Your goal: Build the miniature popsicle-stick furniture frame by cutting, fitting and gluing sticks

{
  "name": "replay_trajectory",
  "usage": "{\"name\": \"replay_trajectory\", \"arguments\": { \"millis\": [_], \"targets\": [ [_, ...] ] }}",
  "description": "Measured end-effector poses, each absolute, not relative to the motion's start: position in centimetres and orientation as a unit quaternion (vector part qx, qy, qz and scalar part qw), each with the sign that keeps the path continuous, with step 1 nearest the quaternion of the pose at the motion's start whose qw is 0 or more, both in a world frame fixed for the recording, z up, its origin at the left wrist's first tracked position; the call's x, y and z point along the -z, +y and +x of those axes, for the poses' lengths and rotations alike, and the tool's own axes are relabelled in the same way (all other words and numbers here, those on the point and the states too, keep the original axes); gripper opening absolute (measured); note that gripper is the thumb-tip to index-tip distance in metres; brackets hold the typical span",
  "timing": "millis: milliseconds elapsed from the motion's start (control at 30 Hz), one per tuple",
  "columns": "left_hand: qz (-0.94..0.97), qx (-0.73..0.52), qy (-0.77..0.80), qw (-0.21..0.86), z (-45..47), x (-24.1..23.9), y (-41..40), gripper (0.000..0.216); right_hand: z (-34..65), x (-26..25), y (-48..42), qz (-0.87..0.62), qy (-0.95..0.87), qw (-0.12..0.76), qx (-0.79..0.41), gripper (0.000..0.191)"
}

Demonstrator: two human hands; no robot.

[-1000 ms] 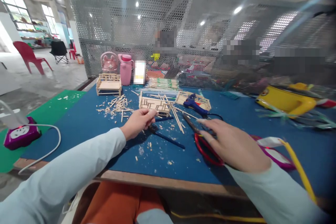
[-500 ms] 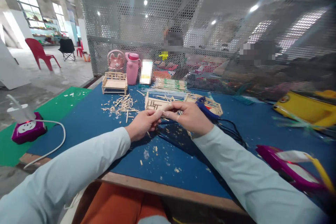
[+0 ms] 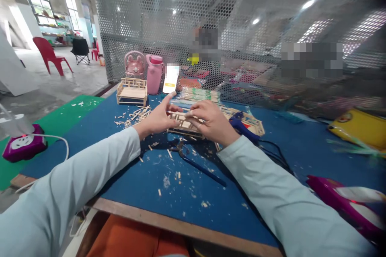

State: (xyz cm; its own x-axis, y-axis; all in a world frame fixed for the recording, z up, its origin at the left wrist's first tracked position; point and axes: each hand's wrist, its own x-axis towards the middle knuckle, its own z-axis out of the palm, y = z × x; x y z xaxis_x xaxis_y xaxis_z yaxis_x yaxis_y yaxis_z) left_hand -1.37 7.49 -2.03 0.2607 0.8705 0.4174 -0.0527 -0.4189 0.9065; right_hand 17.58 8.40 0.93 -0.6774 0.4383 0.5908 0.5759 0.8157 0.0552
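Both of my hands meet over a small wooden stick model (image 3: 182,123) lying on the blue table mat (image 3: 126,156). My left hand (image 3: 159,116) touches its left end with the forefinger stretched up and the other fingers loosely spread. My right hand (image 3: 208,122) lies on the model's right part, fingers curled and pinching at a thin stick on its top edge. Blue-handled pliers (image 3: 193,160) lie on the mat just in front of the hands.
A finished stick bench (image 3: 132,91), a pink bottle (image 3: 154,74) and a phone (image 3: 171,79) stand at the back by the perforated screen. Loose stick scraps (image 3: 132,115) lie left. A blue glue gun (image 3: 241,124) sits right, a purple socket block (image 3: 21,146) far left.
My hands have moved forward from a pinch in front of the model onto the model itself. One second ago my right hand was over red-handled scissors at the right.
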Motion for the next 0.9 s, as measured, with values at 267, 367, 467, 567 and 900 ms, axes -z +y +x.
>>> {"name": "replay_trajectory", "arguments": {
  "millis": [267,367,467,567,900],
  "targets": [
    [0.667,-0.483,0.301,0.482,-0.6,1.9,8.5,0.088,17.2,-0.7,8.4,-0.273,-0.906,0.302,0.116,0.016],
    [0.667,-0.505,0.295,0.462,-0.6,1.9,8.4,0.084,17.1,-0.7,8.3,-0.276,-0.906,0.299,0.12,0.015],
    [0.679,-0.507,0.295,0.441,-0.6,2.1,8.4,0.081,16.9,-0.6,8.1,-0.284,-0.904,0.297,0.122,0.014],
    [0.694,-0.5,0.303,0.42,-0.7,2.4,8.5,0.077,16.8,-0.6,7.9,-0.294,-0.897,0.315,0.1,0.01],
    [0.684,-0.53,0.348,0.359,-0.3,2.9,8.2,0.069,17.1,-1.1,7.0,-0.378,-0.858,0.344,-0.049,0.041]
  ]
}}
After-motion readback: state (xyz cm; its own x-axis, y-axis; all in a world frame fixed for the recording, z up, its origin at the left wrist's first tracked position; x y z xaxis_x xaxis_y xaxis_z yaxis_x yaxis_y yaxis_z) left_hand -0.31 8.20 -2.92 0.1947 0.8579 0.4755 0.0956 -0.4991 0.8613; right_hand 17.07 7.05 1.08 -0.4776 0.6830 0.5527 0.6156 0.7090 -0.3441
